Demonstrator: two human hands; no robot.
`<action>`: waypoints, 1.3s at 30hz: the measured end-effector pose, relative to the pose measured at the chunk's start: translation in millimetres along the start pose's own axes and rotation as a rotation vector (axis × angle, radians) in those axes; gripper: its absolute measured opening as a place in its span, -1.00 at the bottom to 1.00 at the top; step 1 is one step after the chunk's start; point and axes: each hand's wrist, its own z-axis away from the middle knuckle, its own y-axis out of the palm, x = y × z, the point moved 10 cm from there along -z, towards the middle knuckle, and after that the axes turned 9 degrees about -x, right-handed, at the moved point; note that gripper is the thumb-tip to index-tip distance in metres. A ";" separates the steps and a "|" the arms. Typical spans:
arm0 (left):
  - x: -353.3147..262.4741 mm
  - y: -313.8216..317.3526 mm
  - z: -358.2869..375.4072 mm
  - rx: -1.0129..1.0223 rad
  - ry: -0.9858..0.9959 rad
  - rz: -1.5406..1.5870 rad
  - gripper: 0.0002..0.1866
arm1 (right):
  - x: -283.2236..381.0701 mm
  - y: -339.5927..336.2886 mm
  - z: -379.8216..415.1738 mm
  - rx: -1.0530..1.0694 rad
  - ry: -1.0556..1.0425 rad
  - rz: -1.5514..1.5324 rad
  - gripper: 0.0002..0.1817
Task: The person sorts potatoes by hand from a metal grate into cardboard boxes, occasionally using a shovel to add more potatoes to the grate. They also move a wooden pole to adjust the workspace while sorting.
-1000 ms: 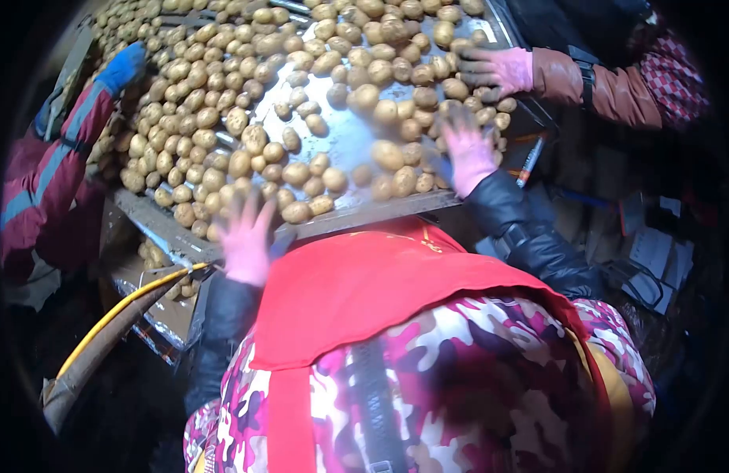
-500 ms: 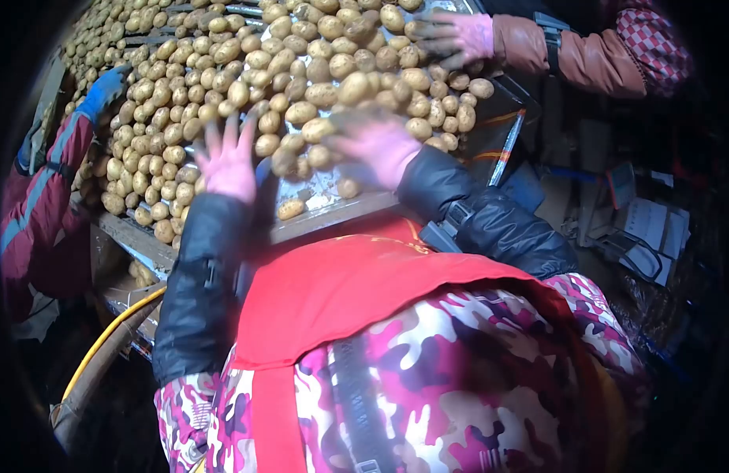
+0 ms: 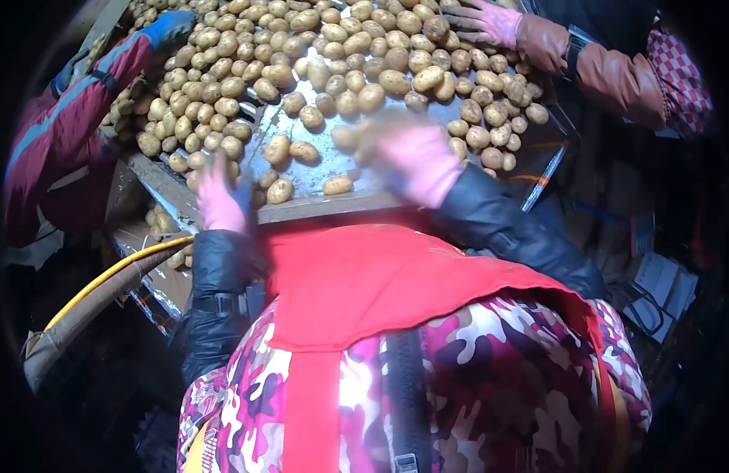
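We see a loose potato (image 3: 337,185) just beyond the table's front rim (image 3: 341,206), long axis approx. parallel to it; our R hand (image 3: 419,162) is nearer, up & right of it (too blurred, can't tell if gripping). Our L hand (image 3: 220,201) is by the rim's L end, fingers loosely extended. More potatoes (image 3: 394,81) lie farther beyond the rim, w/ co-workers' blue glove (image 3: 169,28) & pink glove (image 3: 497,24) past those.

Dim surroundings, bright light on a metal tabletop (image 3: 333,162), pale box-like objects (image 3: 658,277) in shadow at right
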 end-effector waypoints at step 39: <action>0.6 2.5 27.2 0.033 -0.049 -0.108 -0.22 | 43.6 32.6 -34.4 0.252 -0.098 -0.215 -0.60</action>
